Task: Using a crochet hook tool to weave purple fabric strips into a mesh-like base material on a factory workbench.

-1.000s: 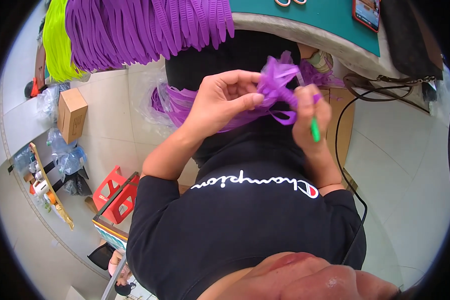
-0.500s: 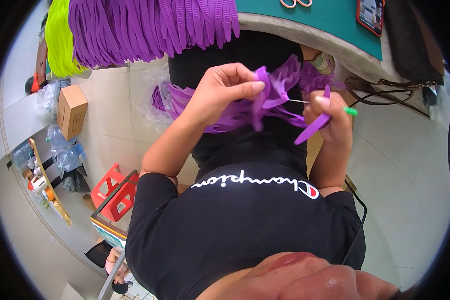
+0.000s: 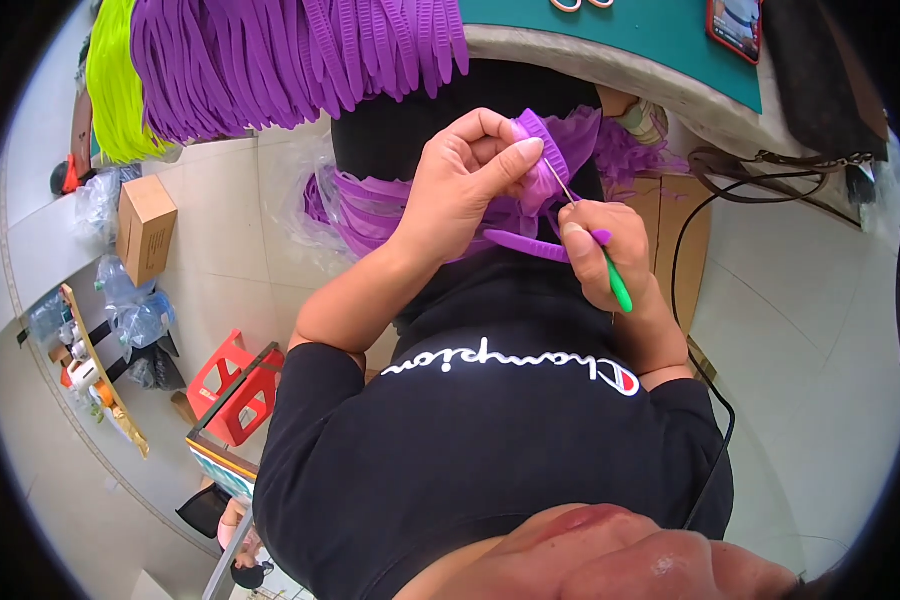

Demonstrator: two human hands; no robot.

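Left hand [image 3: 458, 180] pinches strap [image 3: 545, 135] (at fingertips [image 3: 531, 149])

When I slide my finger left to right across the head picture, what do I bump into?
Cardboard box, red stool, the person's left hand, the person's right hand, phone.

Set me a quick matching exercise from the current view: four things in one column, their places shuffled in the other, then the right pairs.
Things
1. green-handled pick
2. smartphone
3. curved ribbed purple strap
4. lime-green straps

Places
A. on the green mat
B. gripped in the right hand
C. left of the large purple strap bundle
D. held in the left hand

Right pairs: 1-B, 2-A, 3-D, 4-C
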